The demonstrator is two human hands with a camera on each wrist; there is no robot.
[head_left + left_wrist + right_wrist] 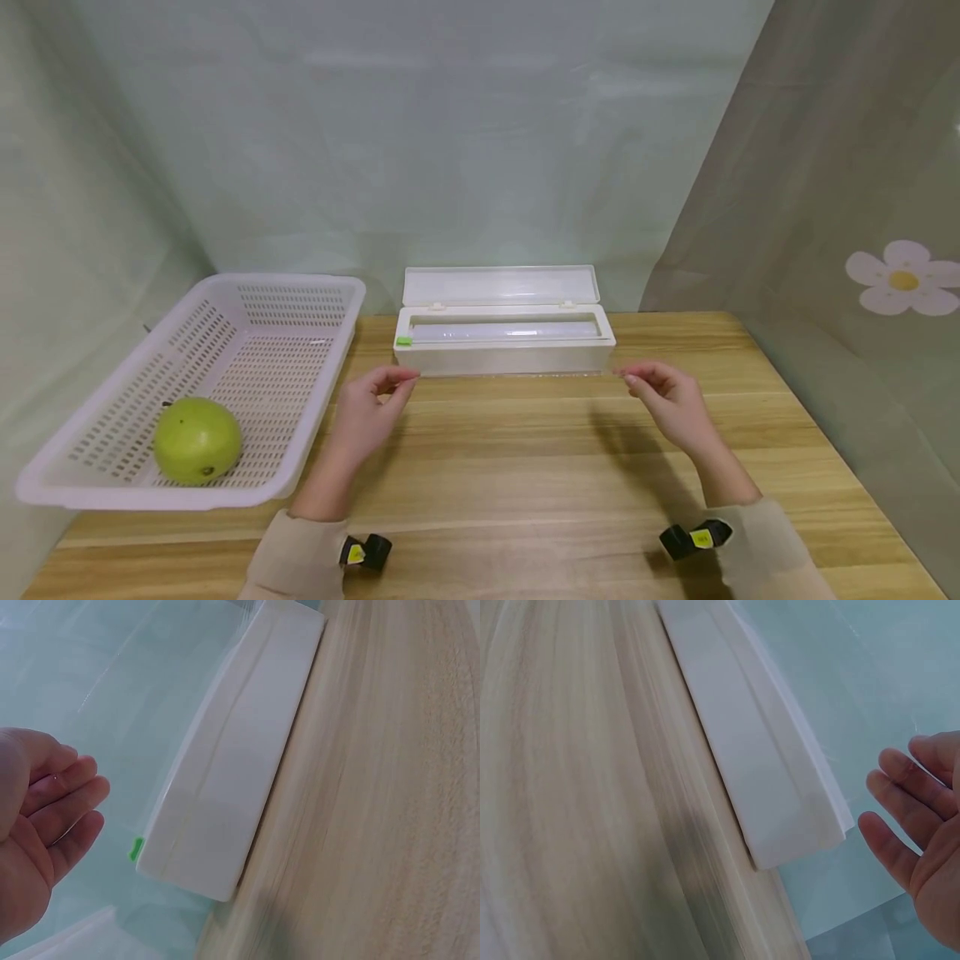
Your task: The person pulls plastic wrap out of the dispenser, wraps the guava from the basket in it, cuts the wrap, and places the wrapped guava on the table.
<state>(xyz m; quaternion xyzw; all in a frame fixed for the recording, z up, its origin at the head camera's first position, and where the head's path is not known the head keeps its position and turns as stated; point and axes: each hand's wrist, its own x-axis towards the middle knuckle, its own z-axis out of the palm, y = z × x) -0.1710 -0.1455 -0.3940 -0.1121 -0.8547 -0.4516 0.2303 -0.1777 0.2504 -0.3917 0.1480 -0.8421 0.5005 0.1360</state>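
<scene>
A white cling film dispenser box (pixel 502 360) stands at the back of the table with its lid (pixel 501 286) raised. Inside lies a roll of film (pixel 502 332), and a green slider (pixel 403 342) sits at the left of the rim. Clear cling film (pixel 525 374) stretches in front of the box, its edge a faint line between the hands. My left hand (pixel 371 412) pinches one end between thumb and fingertips. At the other end my right hand (pixel 667 400) pinches likewise. Both wrist views show the box front (pixel 225 750) and the other fingers loosely bent.
To the left, a white plastic basket (pixel 324 392) with slotted walls holds a round green fruit (pixel 197 440). Pale cloth (pixel 480 167) hangs behind the wooden table (pixel 510 500); a grey cloth with a flower print (pixel 903 279) hangs at the right.
</scene>
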